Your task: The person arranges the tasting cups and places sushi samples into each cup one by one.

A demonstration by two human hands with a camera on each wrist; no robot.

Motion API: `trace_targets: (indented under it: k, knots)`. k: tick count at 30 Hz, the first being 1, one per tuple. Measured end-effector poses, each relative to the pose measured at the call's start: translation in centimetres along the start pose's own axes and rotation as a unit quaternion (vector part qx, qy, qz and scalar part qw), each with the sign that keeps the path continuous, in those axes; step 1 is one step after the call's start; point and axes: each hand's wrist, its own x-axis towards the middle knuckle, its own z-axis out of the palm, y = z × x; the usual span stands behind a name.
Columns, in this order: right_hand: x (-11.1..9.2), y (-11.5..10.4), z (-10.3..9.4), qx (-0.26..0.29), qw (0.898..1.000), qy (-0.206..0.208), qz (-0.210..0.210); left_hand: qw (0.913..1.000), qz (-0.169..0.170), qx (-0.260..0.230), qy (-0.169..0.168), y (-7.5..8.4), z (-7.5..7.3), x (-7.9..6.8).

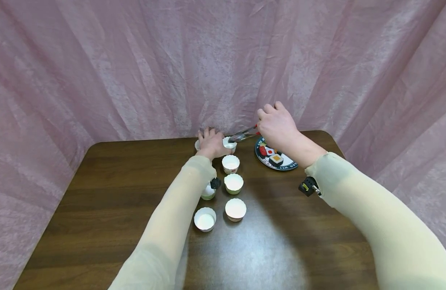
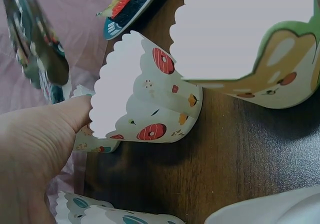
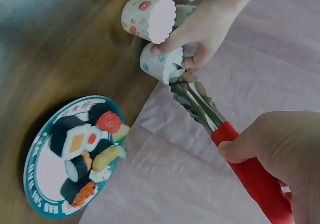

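My right hand (image 1: 277, 125) grips red-handled metal tongs (image 3: 202, 106), their tips at the mouth of a white paper cup (image 3: 156, 61) with blue-green marks at the table's far edge. Whether anything lies between the tips, I cannot tell. My left hand (image 1: 211, 144) reaches to the same cup, thumb and fingers holding it near its scalloped rim. Part of another cup (image 1: 197, 145) shows behind that hand. A cup with red ring prints (image 2: 150, 91) stands just nearer, close to the left thumb in the left wrist view.
Several more paper cups stand in two rows towards the near side, among them a green one (image 1: 233, 184) and a white one (image 1: 205, 219). Right of them, a round teal-rimmed plate (image 3: 31, 181) bears several sushi pieces (image 3: 77, 141). A pink curtain (image 1: 223, 68) hangs behind the wooden table (image 1: 129, 193).
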Motion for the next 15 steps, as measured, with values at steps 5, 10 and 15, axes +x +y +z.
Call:
trace_targets:
  k: [5,10,15]
  knots:
    - [1.4,-0.8,-0.1,-0.035,0.999,-0.023,-0.013,1.0,-0.004,0.0,-0.008,0.2,0.2,0.4]
    - [2.6,-1.4,0.2,-0.055,0.998,-0.031,-0.023,0.9999,-0.007,-0.002,-0.011,0.4,0.3,0.7]
    - [3.4,-1.8,0.5,-0.072,0.997,-0.016,-0.035,0.9999,-0.006,-0.002,-0.015,0.6,0.3,0.7]
